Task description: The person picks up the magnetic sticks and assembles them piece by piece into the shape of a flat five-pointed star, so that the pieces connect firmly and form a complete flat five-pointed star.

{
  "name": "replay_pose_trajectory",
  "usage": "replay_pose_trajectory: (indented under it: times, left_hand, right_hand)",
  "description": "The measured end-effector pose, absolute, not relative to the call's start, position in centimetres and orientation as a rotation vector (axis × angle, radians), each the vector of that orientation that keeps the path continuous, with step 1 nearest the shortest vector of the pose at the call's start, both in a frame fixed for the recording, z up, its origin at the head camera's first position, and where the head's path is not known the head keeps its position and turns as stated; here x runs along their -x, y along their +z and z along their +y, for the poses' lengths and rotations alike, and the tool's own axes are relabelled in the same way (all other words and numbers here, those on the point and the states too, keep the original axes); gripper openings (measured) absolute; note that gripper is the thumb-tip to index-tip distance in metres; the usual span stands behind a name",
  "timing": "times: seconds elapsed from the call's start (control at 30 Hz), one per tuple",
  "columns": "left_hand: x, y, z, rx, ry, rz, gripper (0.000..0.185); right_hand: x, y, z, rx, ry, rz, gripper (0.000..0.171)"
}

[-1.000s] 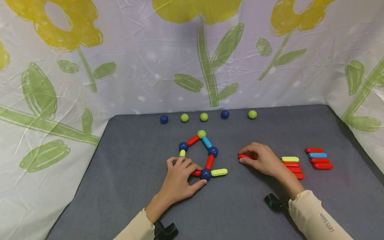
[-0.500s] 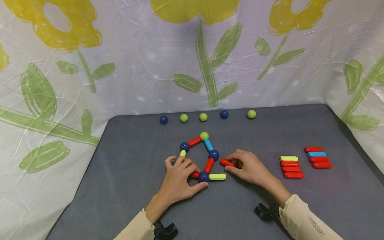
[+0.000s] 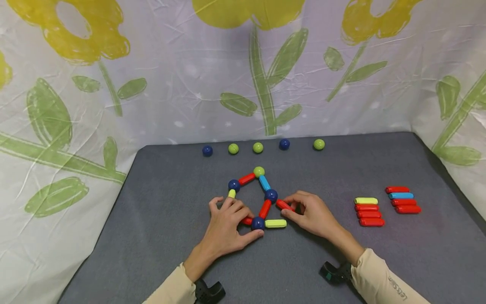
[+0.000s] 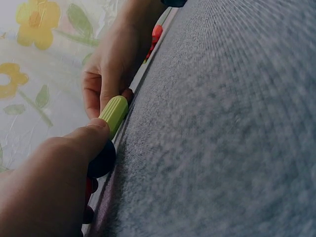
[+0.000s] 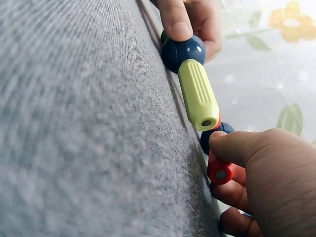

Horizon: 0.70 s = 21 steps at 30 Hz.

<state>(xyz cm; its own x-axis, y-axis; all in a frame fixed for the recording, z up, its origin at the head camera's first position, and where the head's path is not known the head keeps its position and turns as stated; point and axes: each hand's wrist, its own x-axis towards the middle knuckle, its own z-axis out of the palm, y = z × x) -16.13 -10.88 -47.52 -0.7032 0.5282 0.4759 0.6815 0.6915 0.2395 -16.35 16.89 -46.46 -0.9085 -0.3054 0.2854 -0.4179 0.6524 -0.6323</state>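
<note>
A ring of magnetic balls and rods lies on the grey table in the head view, partly hidden by my left hand [image 3: 227,226]. That hand steadies its near side, with the thumb against the near blue ball [image 3: 258,223] and fingers over a red rod [image 3: 247,221]. From this ball a yellow-green rod [image 3: 275,223] points right. My right hand [image 3: 312,213] pinches another red rod [image 3: 284,204] between thumb and fingers. Its far end is at the ring's right blue ball [image 3: 271,195]; in the right wrist view the held rod [image 5: 220,170] shows its metal-tipped end.
Loose blue and green balls, among them a green ball [image 3: 319,144], line the table's back edge. Two groups of rods lie to the right, including a yellow-green rod [image 3: 366,200] and a light blue rod [image 3: 401,196]. A flowered cloth [image 3: 182,84] hangs behind.
My right hand has carried the red rod leftward from near the rod groups to the ring's right blue ball. The ring has shifted slightly; my left hand has stayed on it.
</note>
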Motion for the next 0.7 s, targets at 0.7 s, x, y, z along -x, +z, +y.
replay_pose_trajectory:
  times: [0.7]
  left_hand:
    - [16.05, -47.36, -10.74, 0.948, -0.584, -2.539, 0.035]
  right_hand:
    - [16.53, -47.45, 16.61, -0.653, 1.308, -2.576, 0.024]
